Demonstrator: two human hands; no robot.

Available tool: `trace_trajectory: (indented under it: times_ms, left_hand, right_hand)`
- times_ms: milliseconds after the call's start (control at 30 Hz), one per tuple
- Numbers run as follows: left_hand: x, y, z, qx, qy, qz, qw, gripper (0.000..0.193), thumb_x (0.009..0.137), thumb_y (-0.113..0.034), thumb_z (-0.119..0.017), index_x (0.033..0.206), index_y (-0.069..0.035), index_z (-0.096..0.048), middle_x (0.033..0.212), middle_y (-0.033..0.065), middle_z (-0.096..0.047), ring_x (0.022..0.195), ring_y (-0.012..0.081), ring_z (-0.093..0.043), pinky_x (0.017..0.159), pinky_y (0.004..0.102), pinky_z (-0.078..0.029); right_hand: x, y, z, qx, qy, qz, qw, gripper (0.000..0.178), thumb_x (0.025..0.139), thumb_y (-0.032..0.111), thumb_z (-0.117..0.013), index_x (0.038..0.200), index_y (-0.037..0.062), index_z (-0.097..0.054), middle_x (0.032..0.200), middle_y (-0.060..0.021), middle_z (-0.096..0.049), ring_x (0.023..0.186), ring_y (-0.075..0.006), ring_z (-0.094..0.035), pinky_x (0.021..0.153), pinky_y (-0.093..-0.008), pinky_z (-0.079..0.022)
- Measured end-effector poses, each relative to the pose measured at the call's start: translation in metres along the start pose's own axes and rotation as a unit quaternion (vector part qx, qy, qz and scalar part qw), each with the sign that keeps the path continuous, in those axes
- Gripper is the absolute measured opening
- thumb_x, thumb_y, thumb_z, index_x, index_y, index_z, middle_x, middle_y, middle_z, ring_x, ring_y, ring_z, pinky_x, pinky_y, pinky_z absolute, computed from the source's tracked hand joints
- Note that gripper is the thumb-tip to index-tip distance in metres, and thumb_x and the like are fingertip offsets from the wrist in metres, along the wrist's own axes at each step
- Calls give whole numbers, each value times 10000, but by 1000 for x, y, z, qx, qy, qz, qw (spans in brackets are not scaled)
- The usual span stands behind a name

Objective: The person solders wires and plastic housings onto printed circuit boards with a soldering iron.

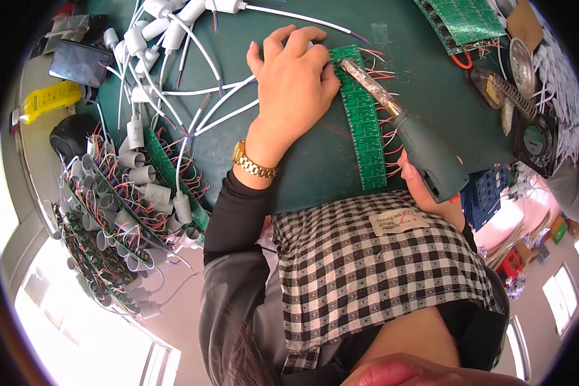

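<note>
A long green circuit board strip (pixel 365 132) lies on the dark green mat, with thin red, white and black wires along its right edge. My left hand (pixel 294 83) rests at the strip's far left corner, fingers curled and closed. A bit of white shows between those fingers, but what they hold is mostly hidden. From the right, my right hand (pixel 421 190) grips a soldering iron (pixel 431 151) by its dark grey handle. The iron's metal tip reaches the strip's far end, close to my left fingertips. White cables (pixel 228 114) with bared wire ends lie left of the strip.
White cylindrical lamp holders (pixel 135 40) with cables are heaped at far left. Wired boards with grey sockets (pixel 119 212) crowd the near left, below a phone (pixel 78 63) and yellow packet (pixel 51 101). At right stand a coiled iron holder (pixel 518 96), small fan (pixel 537 138) and stacked boards (pixel 466 26).
</note>
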State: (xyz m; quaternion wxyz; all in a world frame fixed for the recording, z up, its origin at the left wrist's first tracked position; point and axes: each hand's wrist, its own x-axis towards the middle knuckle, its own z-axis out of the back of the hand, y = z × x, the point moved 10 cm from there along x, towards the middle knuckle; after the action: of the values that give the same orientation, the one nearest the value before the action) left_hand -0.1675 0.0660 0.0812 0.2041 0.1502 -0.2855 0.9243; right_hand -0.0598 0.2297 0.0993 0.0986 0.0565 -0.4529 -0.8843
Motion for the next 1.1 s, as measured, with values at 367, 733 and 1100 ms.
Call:
trace_trajectory:
  times_ms: [367, 733, 1100]
  left_hand:
    - [1, -1, 2, 1, -20, -9, 1000, 55, 694, -104, -643, 729, -73, -613, 1058, 2, -560, 1087, 301, -474, 893, 637, -315]
    - [-1, 0, 0, 11, -4, -5, 1000, 63, 724, -107, -629, 766, -80, -590, 1124, -5, -572, 1128, 305, -473, 913, 622, -298]
    - [-1, 0, 0, 9, -19, -12, 1000, 54, 717, -89, -628, 758, -81, -593, 1101, -7, -590, 1109, 308, -486, 910, 580, -305]
  right_hand:
    - [-8, -11, -3, -1, -4, -26, 1000, 201, 718, 5, -620, 918, 0, -625, 884, -126, -630, 704, -247, -629, 629, -307, -514]
    - [-11, -12, 5, 159, -46, -54, 985, 122, 820, 35, -547, 934, 8, -583, 843, -63, -583, 647, -110, -545, 592, -243, -457]
    - [-26, -26, 8, 271, -73, -41, 959, 375, 882, 87, -507, 1240, 4, -431, 923, -125, -566, 702, -129, -529, 651, -266, -473]
